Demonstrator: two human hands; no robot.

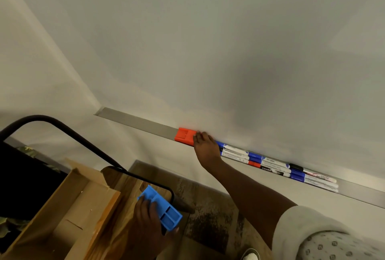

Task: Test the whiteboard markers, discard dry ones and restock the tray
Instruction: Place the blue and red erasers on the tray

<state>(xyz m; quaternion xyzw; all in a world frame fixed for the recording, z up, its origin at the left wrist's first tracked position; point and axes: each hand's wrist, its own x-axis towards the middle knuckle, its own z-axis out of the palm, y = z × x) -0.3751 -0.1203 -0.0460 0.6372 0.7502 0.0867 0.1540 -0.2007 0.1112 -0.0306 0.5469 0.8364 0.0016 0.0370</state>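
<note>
Seven o'clock: left hand (145, 218) gripped a blue eraser (165, 207); right hand (205, 145) covered an orange eraser's (184, 134) end, grasp unclear.

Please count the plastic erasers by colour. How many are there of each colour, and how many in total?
Orange eraser: 1, on the tray
Blue eraser: 1, held in the left hand
Total: 2

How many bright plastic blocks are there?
2. The orange block lies on the tray, with the right hand touching its end. The blue block is gripped in the left hand, lower left. No others show.
</note>
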